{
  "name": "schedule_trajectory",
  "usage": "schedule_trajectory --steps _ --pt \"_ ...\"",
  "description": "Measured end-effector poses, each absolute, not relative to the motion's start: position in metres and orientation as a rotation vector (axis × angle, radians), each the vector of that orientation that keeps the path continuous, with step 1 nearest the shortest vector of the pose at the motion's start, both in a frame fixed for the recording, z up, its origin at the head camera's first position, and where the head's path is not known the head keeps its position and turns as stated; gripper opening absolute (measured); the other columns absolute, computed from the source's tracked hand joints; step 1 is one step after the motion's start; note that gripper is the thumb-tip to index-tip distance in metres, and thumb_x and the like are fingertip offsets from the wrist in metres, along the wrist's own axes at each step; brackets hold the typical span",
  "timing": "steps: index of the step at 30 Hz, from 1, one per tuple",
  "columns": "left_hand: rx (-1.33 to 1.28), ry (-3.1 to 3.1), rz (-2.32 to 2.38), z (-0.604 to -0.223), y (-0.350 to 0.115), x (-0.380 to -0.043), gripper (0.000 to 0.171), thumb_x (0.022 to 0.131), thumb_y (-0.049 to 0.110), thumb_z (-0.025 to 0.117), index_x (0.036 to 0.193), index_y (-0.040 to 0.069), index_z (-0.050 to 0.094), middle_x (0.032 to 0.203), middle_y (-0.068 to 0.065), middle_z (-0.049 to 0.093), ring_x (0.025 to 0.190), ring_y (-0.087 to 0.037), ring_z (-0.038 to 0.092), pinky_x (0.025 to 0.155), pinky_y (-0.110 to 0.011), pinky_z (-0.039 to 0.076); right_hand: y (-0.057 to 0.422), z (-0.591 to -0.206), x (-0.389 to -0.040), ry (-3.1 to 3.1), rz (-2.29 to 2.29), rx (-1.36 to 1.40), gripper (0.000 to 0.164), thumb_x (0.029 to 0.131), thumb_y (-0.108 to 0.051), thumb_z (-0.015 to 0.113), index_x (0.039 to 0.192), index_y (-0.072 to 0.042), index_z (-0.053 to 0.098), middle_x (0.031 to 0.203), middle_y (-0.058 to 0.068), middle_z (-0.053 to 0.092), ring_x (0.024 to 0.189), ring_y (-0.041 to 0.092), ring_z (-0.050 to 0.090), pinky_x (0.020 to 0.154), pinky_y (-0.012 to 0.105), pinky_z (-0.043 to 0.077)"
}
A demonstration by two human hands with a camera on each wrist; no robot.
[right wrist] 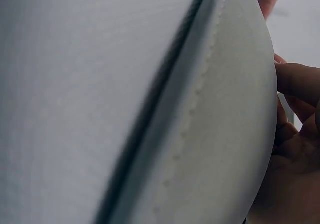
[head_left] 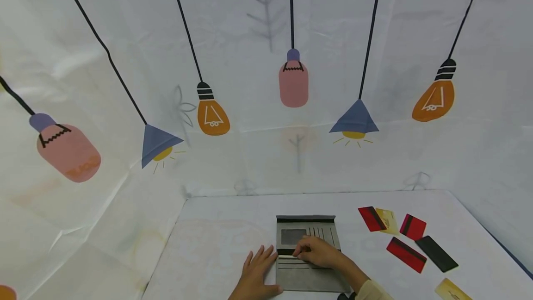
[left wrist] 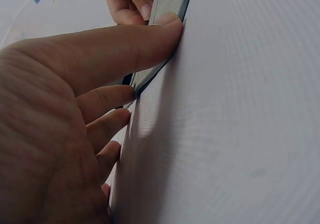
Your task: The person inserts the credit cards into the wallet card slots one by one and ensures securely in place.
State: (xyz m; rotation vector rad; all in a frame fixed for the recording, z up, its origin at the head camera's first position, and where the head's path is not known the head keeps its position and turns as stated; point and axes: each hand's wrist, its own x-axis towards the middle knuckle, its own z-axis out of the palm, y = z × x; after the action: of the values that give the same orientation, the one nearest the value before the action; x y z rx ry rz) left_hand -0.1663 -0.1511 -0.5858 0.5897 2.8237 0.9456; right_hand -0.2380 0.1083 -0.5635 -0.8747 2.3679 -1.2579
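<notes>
A grey wallet (head_left: 306,282) lies unfolded on the table, with card slots, a dark window pocket and a black band across its middle. My left hand (head_left: 257,276) rests at its left side with fingers spread. In the left wrist view the left thumb (left wrist: 165,33) presses on the wallet's edge. Over the middle of the wallet, my right hand (head_left: 318,252) has its fingers curled, thumb and forefinger pinching at a slot by the black band. A thin pale card edge (head_left: 285,257) shows there; the rest is hidden. Stitching on the wallet (right wrist: 225,114) fills the right wrist view.
Several cards lie to the right: red cards (head_left: 406,254) with dark stripes, a black card (head_left: 437,253) and gold cards (head_left: 451,290). A small dark object (head_left: 345,296) sits by the right wrist. White sheets (head_left: 250,165) with printed lamps wall the table's back and sides.
</notes>
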Motion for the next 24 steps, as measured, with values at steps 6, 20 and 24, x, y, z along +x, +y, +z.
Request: schedule_trajectory --steps 6,20,24 --pt "0.567 2.818 0.934 -0.585 -0.148 -0.168 0.087 0.072 0.047 0.085 0.147 0.017 0.052 0.157 -0.008 0.044 0.148 -0.04 0.033 0.115 -0.069 0.017 0.11 -0.564 -0.237 2.377 -1.263 -0.868 0.008 0.093 -0.013 0.068 0.092 -0.015 0.076 0.088 -0.009 0.06 0.076 0.001 0.049 0.066 0.02 0.043" --pt "0.567 2.819 0.907 -0.583 -0.149 -0.167 0.086 0.073 0.045 0.085 0.147 0.016 0.051 0.157 -0.01 0.044 0.147 -0.042 0.033 0.114 -0.07 0.018 0.122 -0.553 -0.232 2.425 -1.341 -0.739 0.021 0.101 -0.029 0.06 0.107 -0.015 0.074 0.102 -0.002 0.073 0.091 0.002 0.062 0.077 0.024 0.053" --pt "0.573 2.831 0.897 -0.582 -0.148 -0.167 0.086 0.072 0.045 0.086 0.146 0.016 0.052 0.156 -0.01 0.045 0.146 -0.042 0.034 0.114 -0.068 0.019 0.132 -0.549 -0.229 2.374 -1.466 -0.621 0.024 0.101 -0.029 0.059 0.109 -0.011 0.073 0.103 0.003 0.072 0.091 0.005 0.064 0.076 0.022 0.054"
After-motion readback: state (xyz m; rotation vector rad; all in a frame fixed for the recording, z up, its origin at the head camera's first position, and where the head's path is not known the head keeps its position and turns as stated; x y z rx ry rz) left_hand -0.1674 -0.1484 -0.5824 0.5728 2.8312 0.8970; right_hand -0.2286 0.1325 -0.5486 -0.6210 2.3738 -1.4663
